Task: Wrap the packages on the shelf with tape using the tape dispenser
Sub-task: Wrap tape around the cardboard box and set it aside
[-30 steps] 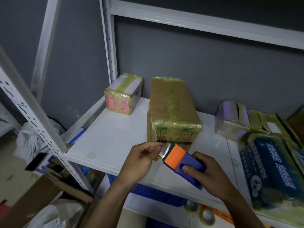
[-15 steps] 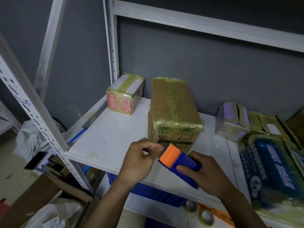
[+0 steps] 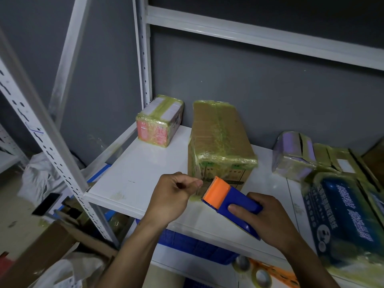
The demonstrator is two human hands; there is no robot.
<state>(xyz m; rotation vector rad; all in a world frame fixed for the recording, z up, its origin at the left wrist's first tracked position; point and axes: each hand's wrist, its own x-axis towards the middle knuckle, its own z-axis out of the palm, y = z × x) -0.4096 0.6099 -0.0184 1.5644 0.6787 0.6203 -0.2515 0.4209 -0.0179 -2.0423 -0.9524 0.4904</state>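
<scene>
The white shelf (image 3: pixel 145 163) bears a taped brown box (image 3: pixel 220 142). Right of this box lie a blue box (image 3: pixel 342 215) and a purple pack (image 3: pixel 291 154); left of it stands a pink box (image 3: pixel 160 125). Just in front of it, the right hand (image 3: pixel 268 221) grips the dispenser (image 3: pixel 230 200), and the left hand (image 3: pixel 172 196) pinches the tape (image 3: pixel 194 198).

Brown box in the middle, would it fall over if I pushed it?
Probably not easily: the brown box lies long and flat on the shelf. It would likely slide rather than tip. Its shiny tape wrap may feel a bit slippery.
</scene>
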